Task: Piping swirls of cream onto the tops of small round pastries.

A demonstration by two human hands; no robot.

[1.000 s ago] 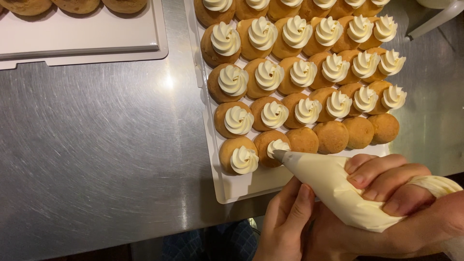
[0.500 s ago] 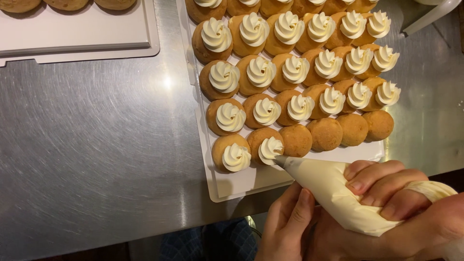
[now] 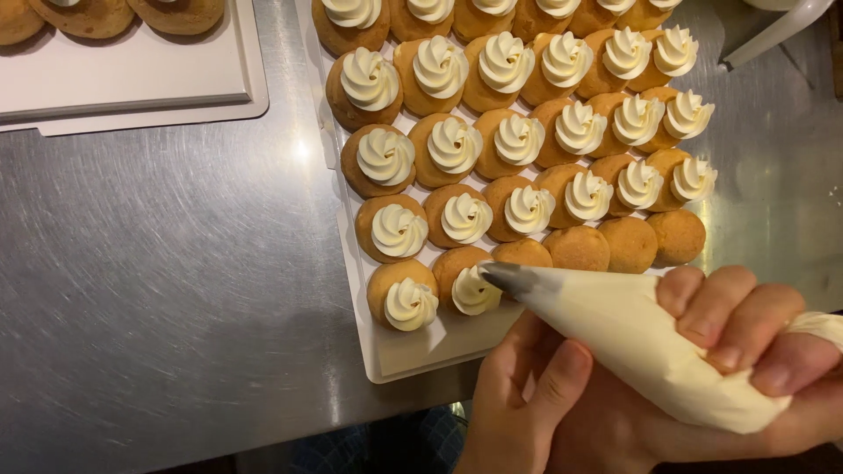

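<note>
While my right hand [image 3: 746, 351] squeezes the piping bag [image 3: 632, 338] (left hand [image 3: 527, 395] steadies it, fingers loosely curled), I count four bare puffs [image 3: 628, 241] on the tray [image 3: 413, 351].

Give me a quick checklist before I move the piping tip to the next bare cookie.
1. Swirl on second front-row cookie full: ok.
2. Metal tip clear of that swirl: cannot tell; it sits right at its edge.
3. Right hand grip around piping bag: ok.
4. Left hand steadying under the bag: ok.
5. Next bare cookie unblocked: not ok, the tip overlaps it.
6. White tray fully on steel table: ok.
</note>
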